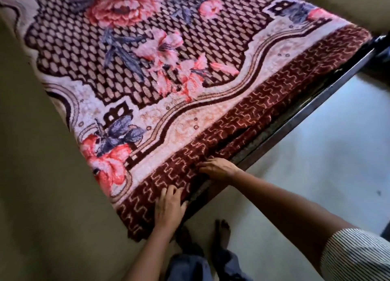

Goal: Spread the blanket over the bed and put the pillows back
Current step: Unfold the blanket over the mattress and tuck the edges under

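— Where is the blanket (168, 73)?

— Lying flat over the bed, covering the top from the near end to the far end. Its middle is a dark lattice with big pink flowers and grey-blue leaves, then a pale band with wavy lines, then a maroon border with a light zigzag pattern. That border hangs over the long side of the bed, just above the dark metal bed rail (306, 111).

— And the hands?

— Both are on the maroon border at the near corner, close together. The left hand (168, 209) sits on top with its fingers bent into the pile and the thumb hooked round the hanging edge, so it holds the blanket there. The right hand (218, 167) reaches in from the side, its fingertips pushed into a fold where the border drops. Whether it pinches the cloth or only presses on it, I cannot tell.

— Anything else?

— An olive wall (31, 175) runs tight along the bed's other side. The floor (316, 171) is pale and glossy. Bare feet (221, 232) stand by the corner, above blue trouser legs (190, 266), and a striped sleeve (358, 257) covers the right upper arm.
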{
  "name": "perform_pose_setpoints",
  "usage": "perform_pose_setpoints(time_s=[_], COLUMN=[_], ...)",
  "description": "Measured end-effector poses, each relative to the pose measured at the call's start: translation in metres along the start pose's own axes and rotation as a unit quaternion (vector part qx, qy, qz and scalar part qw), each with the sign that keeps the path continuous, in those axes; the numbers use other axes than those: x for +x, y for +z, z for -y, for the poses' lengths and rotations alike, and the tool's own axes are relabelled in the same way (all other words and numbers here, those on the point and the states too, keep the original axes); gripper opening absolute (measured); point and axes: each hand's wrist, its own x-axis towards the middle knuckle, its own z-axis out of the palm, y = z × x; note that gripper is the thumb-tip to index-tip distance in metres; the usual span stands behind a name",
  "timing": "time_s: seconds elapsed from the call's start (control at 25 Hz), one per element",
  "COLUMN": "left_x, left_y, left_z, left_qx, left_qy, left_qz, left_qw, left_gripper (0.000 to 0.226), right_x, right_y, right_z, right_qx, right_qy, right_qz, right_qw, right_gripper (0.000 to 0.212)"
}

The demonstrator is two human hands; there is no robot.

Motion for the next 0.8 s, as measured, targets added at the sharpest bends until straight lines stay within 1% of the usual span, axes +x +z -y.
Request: perform_pose_setpoints(time_s=[0.08, 0.12, 0.16, 0.2, 0.28, 0.36, 0.44, 0.48, 0.52, 0.56, 0.64, 0.68, 0.72, 0.76, 0.8], left_x=[0.000, 0.000, -0.002, -0.006, -0.008, -0.003, 0.004, 0.005, 0.008, 0.010, 0.013, 0.017, 0.020, 0.023, 0.026], left_y=[0.007, 0.008, 0.008, 0.007, -0.001, -0.016, -0.027, -0.031, -0.032, -0.031, -0.028, -0.027, -0.025, -0.023, -0.020], left_z=[-0.002, -0.003, -0.006, -0.010, -0.015, -0.017, -0.014, -0.011, -0.007, -0.002, 0.004, 0.007, 0.008, 0.010, 0.013], left_qx=[-0.005, -0.034, -0.069, -0.094, -0.102, -0.111, -0.128, -0.152, -0.199, -0.264, -0.360, -0.373, -0.376, -0.376, -0.378], left_qy=[0.004, -0.005, -0.025, -0.047, -0.087, -0.121, -0.162, -0.190, -0.219, -0.238, -0.239, -0.238, -0.237, -0.231, -0.227], left_qz=[-0.065, -0.068, -0.053, -0.020, 0.029, 0.103, 0.200, 0.239, 0.261, 0.274, 0.287, 0.292, 0.295, 0.300, 0.313], left_qw=[0.998, 0.997, 0.996, 0.994, 0.991, 0.981, 0.958, 0.940, 0.919, 0.893, 0.855, 0.848, 0.846, 0.845, 0.841], left_gripper=[0.026, 0.023, 0.020, 0.020, 0.024, 0.032, 0.051, 0.061, 0.072, 0.076, 0.076, 0.074, 0.072, 0.071, 0.070], right_x=[-0.005, -0.008, -0.012, -0.018, -0.027, -0.027, -0.022, -0.019, -0.016, -0.013, -0.003, 0.003, 0.009, 0.013, 0.017], right_y=[-0.003, -0.001, 0.003, 0.007, 0.009, 0.008, 0.004, 0.003, 0.004, 0.004, 0.010, 0.014, 0.018, 0.020, 0.023], right_z=[-0.001, -0.003, -0.004, -0.004, 0.000, 0.000, 0.002, 0.003, 0.003, 0.002, -0.005, -0.008, -0.011, -0.013, -0.015], right_qx=[-0.014, -0.024, -0.012, 0.007, 0.005, -0.004, 0.002, 0.008, 0.011, 0.018, 0.028, 0.014, 0.006, -0.024, -0.025], right_qy=[0.008, 0.005, 0.002, 0.003, 0.013, 0.019, 0.026, 0.028, 0.027, 0.031, 0.049, 0.026, 0.004, -0.035, -0.041], right_qz=[-0.013, -0.017, -0.015, -0.016, -0.013, 0.023, 0.064, 0.088, 0.116, 0.146, 0.193, 0.200, 0.188, 0.179, 0.175], right_qw=[1.000, 1.000, 1.000, 1.000, 1.000, 1.000, 0.998, 0.996, 0.993, 0.989, 0.980, 0.979, 0.982, 0.983, 0.983], right_gripper=[0.039, 0.036, 0.035, 0.035, 0.037, 0.038, 0.038, 0.036, 0.035, 0.036, 0.041, 0.046, 0.051, 0.055, 0.057])
